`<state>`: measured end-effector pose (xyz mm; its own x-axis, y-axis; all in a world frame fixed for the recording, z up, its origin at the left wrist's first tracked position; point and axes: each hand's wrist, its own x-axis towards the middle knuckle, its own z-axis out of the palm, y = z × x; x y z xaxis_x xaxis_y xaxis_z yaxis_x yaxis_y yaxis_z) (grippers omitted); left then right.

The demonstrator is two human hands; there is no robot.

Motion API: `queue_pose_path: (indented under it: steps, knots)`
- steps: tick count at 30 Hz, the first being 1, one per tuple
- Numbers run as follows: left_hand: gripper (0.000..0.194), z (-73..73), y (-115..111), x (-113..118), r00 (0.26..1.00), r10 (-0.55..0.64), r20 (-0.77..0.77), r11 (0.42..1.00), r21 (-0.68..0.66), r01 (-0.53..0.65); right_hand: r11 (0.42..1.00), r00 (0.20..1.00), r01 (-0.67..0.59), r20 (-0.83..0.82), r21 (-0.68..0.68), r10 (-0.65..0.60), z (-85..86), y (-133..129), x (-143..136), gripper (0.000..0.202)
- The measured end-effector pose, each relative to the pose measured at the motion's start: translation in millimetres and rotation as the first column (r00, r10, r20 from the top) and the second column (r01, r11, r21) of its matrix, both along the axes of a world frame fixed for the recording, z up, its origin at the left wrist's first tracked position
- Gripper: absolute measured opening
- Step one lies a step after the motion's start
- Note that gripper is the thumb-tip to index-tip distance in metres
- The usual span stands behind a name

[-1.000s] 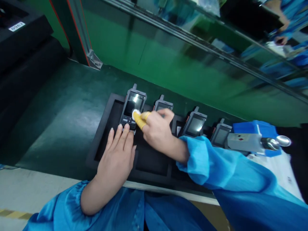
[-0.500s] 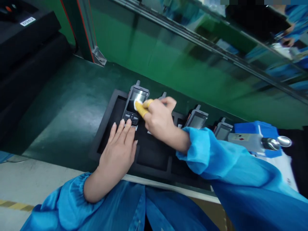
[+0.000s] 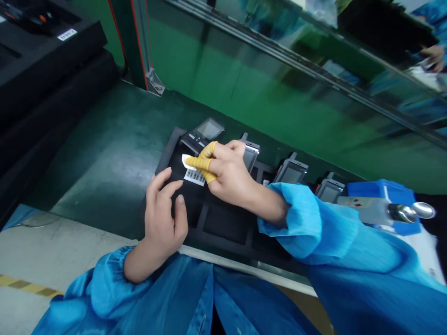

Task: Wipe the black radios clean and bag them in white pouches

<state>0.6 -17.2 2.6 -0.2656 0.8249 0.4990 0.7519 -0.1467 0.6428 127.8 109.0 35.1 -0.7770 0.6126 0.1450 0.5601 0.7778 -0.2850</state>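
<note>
Yellow finger covers show on my right hand (image 3: 226, 170), whose fingers are closed on a small white pad (image 3: 187, 161). Just beyond those fingers a handheld device (image 3: 204, 134) lies tilted at the far left of the black foam tray (image 3: 167, 151), its lower part partly behind my fingers. A white label sheet with printed codes (image 3: 194, 177) lies in the tray beneath the pad. My left hand (image 3: 164, 214) is over the tray's left side, fingers apart and curved, holding nothing. A second device (image 3: 250, 153) stands partly hidden behind my right hand.
Two more devices (image 3: 292, 170) (image 3: 328, 188) sit farther right. A blue bin (image 3: 401, 193) and a clear bottle with a metal top (image 3: 370, 209) are at the right. Black foam trays (image 3: 52, 60) are stacked at left. Behind a rail, another person's hand shows at upper right.
The leftmost device has tipped over to the right. My left hand has come off its lower end and opened. My right hand with the pad has moved down and left, off the screen.
</note>
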Motion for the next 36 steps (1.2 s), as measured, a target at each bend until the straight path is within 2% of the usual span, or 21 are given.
queue_pose_path:
  steps: [2, 6, 11, 15, 19, 23, 26, 28, 31, 33, 36]
  knots:
    - [0.024, 2.2, 2, -4, 0.999, -0.032, 0.008, 0.999, -0.041, 0.032, 0.994, 0.999, -0.01, 0.031, -0.113, 0.013, 3.8, 2, -2, 0.031]
    - [0.026, 13.1, 16, -20, 0.997, -0.071, -0.013, 0.993, -0.094, 0.07, 0.982, 0.996, -0.022, 0.078, -0.185, 0.037, 8.4, 5, -2, 0.028]
    - [0.047, 20.5, 50, -32, 0.956, -0.116, -0.271, 0.972, -0.23, 0.052, 0.97, 0.981, -0.018, 0.183, -0.243, 0.063, 17.6, 5, 10, 0.024]
    - [0.057, 12.9, 65, -25, 0.891, -0.196, -0.41, 0.948, -0.312, 0.064, 0.967, 0.985, 0.09, 0.167, -0.239, -0.051, 28.9, 3, 31, 0.029]
    - [0.051, 10.6, 70, -20, 0.88, -0.188, -0.436, 0.956, -0.288, 0.061, 0.966, 0.977, 0.183, 0.147, -0.183, -0.157, 35.7, 7, 46, 0.027]
    - [0.044, 16.0, 64, -19, 0.852, -0.209, -0.48, 0.947, -0.318, 0.053, 0.975, 0.974, 0.22, 0.043, 0.043, -0.222, 29.2, 19, 40, 0.026]
    - [0.032, 17.9, 49, -15, 0.848, -0.161, -0.504, 0.959, -0.283, 0.013, 0.961, 0.979, 0.198, 0.001, 0.193, -0.202, 19.1, 32, 21, 0.029]
    - [0.021, 16.0, 35, -11, 0.854, -0.156, -0.496, 0.969, -0.244, 0.035, 0.956, 0.983, 0.175, 0.016, 0.237, -0.184, 12.8, 40, 6, 0.033]
    - [0.02, 8.5, 15, -2, 0.866, -0.216, -0.452, 0.966, -0.225, 0.124, 0.95, 0.981, 0.15, 0.075, 0.275, -0.177, 5.0, 43, -9, 0.041]
    - [0.02, 2.4, 7, 1, 0.887, -0.213, -0.41, 0.968, -0.21, 0.135, 0.949, 0.982, 0.089, 0.13, 0.304, -0.134, -0.3, 37, -13, 0.043]
    - [0.016, -4.2, 3, 2, 0.923, -0.137, -0.36, 0.986, -0.144, 0.09, 0.946, 0.979, -0.05, 0.204, 0.32, -0.018, -10.2, 18, -12, 0.037]
